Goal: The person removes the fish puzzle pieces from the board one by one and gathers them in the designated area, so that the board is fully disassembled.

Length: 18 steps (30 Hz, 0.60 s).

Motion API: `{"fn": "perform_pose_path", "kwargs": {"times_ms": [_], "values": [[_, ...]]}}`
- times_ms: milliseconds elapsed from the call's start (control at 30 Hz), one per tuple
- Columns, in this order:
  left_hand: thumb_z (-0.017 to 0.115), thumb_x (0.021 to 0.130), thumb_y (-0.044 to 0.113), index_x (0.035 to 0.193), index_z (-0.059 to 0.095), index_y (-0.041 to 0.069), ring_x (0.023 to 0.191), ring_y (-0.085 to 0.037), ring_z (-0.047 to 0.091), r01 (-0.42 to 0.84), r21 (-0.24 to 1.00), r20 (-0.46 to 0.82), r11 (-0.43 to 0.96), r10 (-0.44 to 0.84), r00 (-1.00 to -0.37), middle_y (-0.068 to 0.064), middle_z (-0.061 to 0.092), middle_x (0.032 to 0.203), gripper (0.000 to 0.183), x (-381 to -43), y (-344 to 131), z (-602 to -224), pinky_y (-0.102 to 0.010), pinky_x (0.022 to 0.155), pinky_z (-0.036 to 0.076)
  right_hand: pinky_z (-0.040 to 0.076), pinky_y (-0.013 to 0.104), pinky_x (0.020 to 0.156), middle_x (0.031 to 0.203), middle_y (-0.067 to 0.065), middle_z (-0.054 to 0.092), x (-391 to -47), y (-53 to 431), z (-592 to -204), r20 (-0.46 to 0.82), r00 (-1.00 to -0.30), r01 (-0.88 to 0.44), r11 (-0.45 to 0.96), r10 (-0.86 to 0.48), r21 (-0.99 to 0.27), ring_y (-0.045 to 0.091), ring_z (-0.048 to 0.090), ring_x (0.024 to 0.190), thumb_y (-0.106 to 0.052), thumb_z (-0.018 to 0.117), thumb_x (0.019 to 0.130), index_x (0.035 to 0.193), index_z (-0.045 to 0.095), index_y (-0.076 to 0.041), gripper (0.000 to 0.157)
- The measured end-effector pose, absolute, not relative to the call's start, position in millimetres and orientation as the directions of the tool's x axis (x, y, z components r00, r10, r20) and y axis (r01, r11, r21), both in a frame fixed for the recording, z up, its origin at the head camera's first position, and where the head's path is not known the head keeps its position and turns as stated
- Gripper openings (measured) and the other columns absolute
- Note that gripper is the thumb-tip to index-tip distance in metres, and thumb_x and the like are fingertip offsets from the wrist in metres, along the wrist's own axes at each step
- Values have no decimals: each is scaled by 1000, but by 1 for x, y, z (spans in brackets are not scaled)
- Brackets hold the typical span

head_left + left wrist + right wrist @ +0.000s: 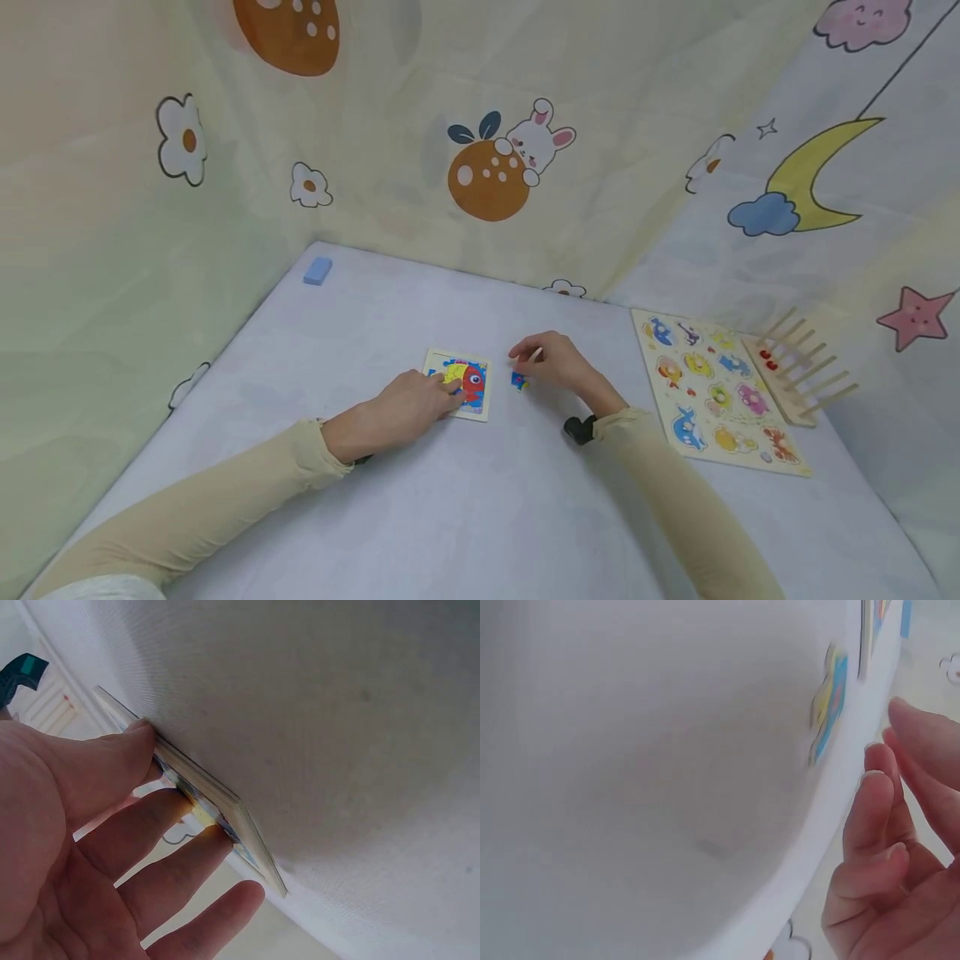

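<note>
A small square wooden jigsaw puzzle (pixel 473 382) with a red, yellow and blue fish picture lies on the table. My left hand (pixel 411 406) rests on its left side. In the left wrist view, the thumb touches the puzzle's edge, and slightly bent fingers (pixel 169 814) press its face. Just right of the puzzle, a loose blue-and-yellow puzzle piece (pixel 519 381) lies flat. Close above that piece is my right hand (pixel 556 360), its fingers loosely bent. The right wrist view shows a gap between those fingertips and the piece (pixel 829 709), with nothing held.
A wooden peg puzzle board (pixel 716 396) with animal shapes lies on the right. Beside it, a wooden rack (pixel 780 383) has several upright sticks and red beads. A light blue block (pixel 318 271) sits at the far left corner. Printed fabric (pixel 375 125) hangs behind the table.
</note>
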State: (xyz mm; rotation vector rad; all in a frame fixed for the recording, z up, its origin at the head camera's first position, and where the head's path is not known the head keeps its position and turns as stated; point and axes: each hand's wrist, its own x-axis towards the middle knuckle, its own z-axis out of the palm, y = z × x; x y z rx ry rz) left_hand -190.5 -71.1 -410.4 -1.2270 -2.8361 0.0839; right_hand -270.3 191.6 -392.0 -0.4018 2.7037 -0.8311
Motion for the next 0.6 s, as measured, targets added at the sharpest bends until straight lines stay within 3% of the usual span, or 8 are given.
{"fn": "perform_pose_path", "kwargs": {"times_ms": [333,600], "values": [[74,93,12,130,71,18,109,-23,68,724,-71,6,686,726,-688,-3,71,133,38,-189,-72,-409,-36,64,55,50,23,61,106,8,73,-264,158,-392,-143,-887,-281,759,-439,-587,17,60,76,-18,76,93,123,73,-9,31],[75,93,16,124,72,18,104,-22,68,732,-97,42,674,738,-674,-2,74,127,32,-189,-73,-410,-34,61,54,51,22,71,107,6,74,-269,134,-395,-159,-860,-332,767,-486,-549,16,63,79,-17,77,92,120,75,-10,28]]}}
